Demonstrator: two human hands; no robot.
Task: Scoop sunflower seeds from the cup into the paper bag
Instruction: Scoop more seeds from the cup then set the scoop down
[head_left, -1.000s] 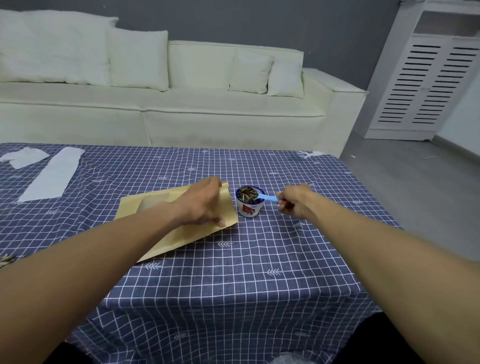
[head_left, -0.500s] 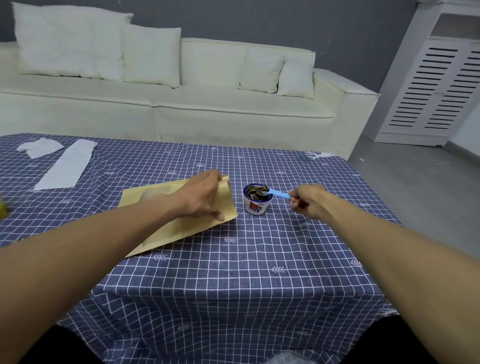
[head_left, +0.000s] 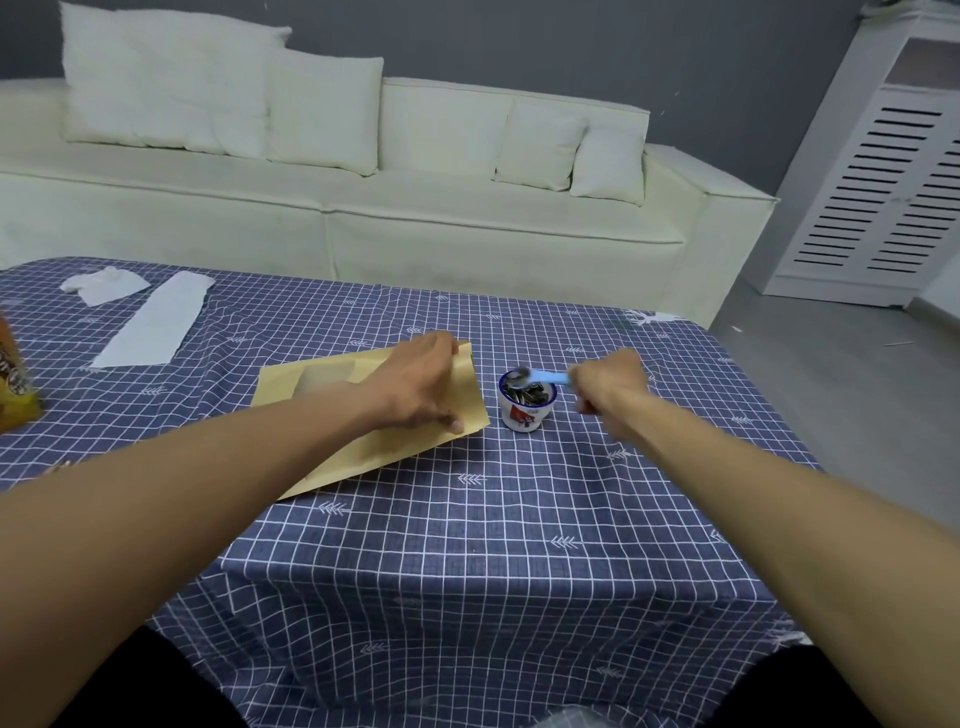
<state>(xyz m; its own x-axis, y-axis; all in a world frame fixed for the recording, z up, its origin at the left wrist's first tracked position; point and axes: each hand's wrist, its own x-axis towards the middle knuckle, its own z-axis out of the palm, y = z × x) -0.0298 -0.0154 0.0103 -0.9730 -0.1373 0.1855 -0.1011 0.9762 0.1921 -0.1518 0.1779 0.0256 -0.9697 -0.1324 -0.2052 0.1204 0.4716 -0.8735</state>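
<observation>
A small white cup (head_left: 524, 410) with a blue rim and a red picture stands on the checked tablecloth, filled with dark sunflower seeds (head_left: 532, 396). A tan paper bag (head_left: 363, 447) lies flat to its left, its mouth end toward the cup. My left hand (head_left: 423, 387) rests palm down on the bag's right end, fingers spread, pressing it. My right hand (head_left: 608, 382) pinches the handle of a light blue spoon (head_left: 545, 375), whose bowl sits over the cup's far rim. The spoon is blurred.
White paper strips (head_left: 150, 325) lie at the table's far left, and an orange snack packet (head_left: 15, 384) stands at the left edge. A cream sofa (head_left: 415, 208) runs behind the table, a white louvred cabinet (head_left: 893, 176) at the right. The table's front edge drops away near me.
The spoon's bowl has lifted from down among the seeds to the cup's far rim. My left hand stays on the bag. The camera has tilted, bringing the orange packet into view.
</observation>
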